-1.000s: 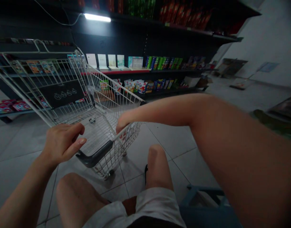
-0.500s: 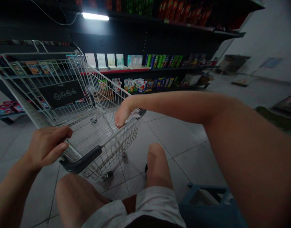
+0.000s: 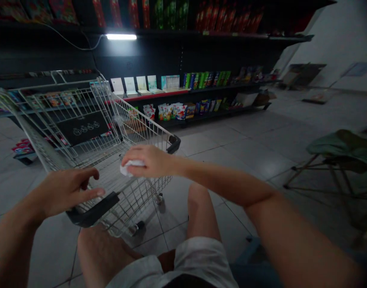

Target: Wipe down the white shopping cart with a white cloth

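Item 1: right hand (image 3: pixel 153 162), grip closed on white cloth (image 3: pixel 128 168), held over near end of wire shopping cart (image 3: pixel 141 120). Item 2: left hand (image 3: pixel 68 191), grip open, just beside black cart handle (image 3: pixel 92 209).

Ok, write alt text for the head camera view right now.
A right hand clutches a white cloth over a wire shopping cart, while an open left hand hovers near its black handle. Dark store shelves of packaged goods stand behind.

One head-worn view, facing forward and down, close over the shopping cart (image 3: pixel 132 124), toward store shelving (image 3: pixel 201 60); upper shelves appear too dim to read.
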Available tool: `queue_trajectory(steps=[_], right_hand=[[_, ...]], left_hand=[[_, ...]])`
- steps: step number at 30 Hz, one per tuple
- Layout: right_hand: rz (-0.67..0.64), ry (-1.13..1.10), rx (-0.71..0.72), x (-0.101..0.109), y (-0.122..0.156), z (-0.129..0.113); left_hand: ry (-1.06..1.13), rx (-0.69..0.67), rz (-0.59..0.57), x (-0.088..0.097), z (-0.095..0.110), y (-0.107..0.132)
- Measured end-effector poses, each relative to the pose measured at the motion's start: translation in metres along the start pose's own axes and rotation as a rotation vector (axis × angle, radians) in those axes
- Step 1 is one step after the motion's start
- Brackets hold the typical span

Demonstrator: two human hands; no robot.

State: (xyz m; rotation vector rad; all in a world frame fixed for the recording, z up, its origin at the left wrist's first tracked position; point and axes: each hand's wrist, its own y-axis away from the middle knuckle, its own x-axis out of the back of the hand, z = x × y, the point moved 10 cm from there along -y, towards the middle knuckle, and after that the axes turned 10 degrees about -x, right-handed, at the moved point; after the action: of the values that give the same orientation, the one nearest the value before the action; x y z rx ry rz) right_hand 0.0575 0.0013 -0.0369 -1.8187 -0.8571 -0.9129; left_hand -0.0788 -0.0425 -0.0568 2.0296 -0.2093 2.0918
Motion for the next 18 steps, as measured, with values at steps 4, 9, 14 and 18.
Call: queue_trajectory(steps=[4,9,14,18], right_hand=[[0.657,0.261,0.317,-0.023,0.082,-0.034],[1.060,0.345,0.090,-0.039,0.127,0.035],[1.250,0.221,-0.333,-0.011,0.143,0.098],[1.392,-0.114,-0.642,0.007,0.158,0.166]], left_hand=[[-0.079,-0.207,-0.233,-0.025,0.079,-0.010],[-0.327,-0.021,-0.105,-0.029,0.118,-0.021],[-0.414,0.017,-0.011,-0.027,0.123,-0.032],[-0.404,0.021,-0.037,-0.025,0.120,-0.042]])
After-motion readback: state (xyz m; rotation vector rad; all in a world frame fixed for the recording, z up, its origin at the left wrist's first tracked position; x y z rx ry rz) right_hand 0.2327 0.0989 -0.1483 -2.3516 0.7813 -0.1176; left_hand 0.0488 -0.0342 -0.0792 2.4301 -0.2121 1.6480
